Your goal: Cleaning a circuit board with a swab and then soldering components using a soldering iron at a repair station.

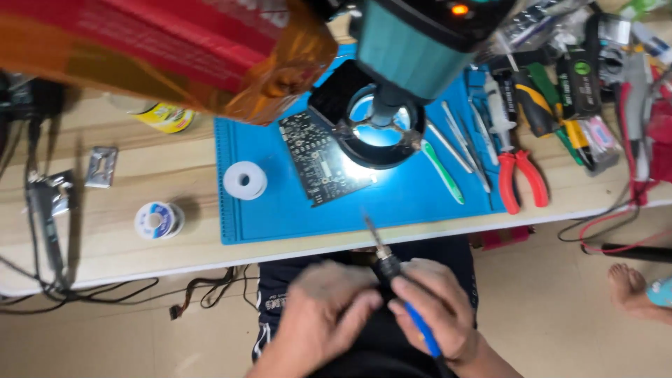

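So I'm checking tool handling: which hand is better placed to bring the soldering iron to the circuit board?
Right hand: it grips the soldering iron, tip toward the circuit board. The left hand only touches its collar.

Blue-handled soldering iron [395, 287], tip upward

I see a matt blue rubbery work mat [280, 224] on a pale wood-grain table [140, 168], and a soldering iron [392, 269] with metal tip and glossy blue plastic grip.
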